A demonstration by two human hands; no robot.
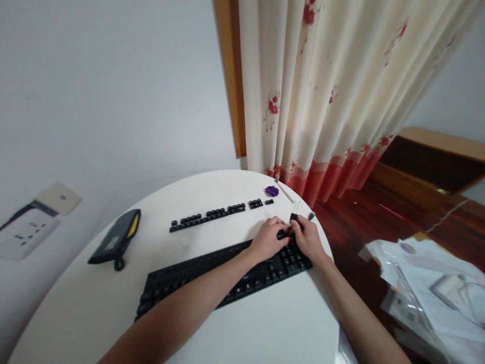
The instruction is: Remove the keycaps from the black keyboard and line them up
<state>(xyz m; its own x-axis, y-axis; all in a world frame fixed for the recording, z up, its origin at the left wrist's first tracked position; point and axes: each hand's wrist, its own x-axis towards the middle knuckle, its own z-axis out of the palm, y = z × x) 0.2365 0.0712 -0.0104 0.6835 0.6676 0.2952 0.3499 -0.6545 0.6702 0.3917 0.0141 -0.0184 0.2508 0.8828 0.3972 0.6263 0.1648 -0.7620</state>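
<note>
A black keyboard [250, 278] lies slantwise on the white table, partly covered by my left forearm. My left hand [269, 238] is closed at the keyboard's upper right part, its fingertips against a small dark piece I cannot make out. Close beside it, my right hand [307, 237] grips what looks like a wire keycap puller [293, 217], black handle low and thin wires pointing away from me. Its fingertips are also near the keys. Beyond the keyboard, loose black keycaps [217, 213] stand in rows.
A purple lump of putty [272, 191] and a thin brush [284, 190] lie near the far edge. A small dark-tipped object [311, 216] sits by the right edge. A black-and-yellow pouch [117, 236] is at left. Papers and plastic [428, 283] lie right of the table.
</note>
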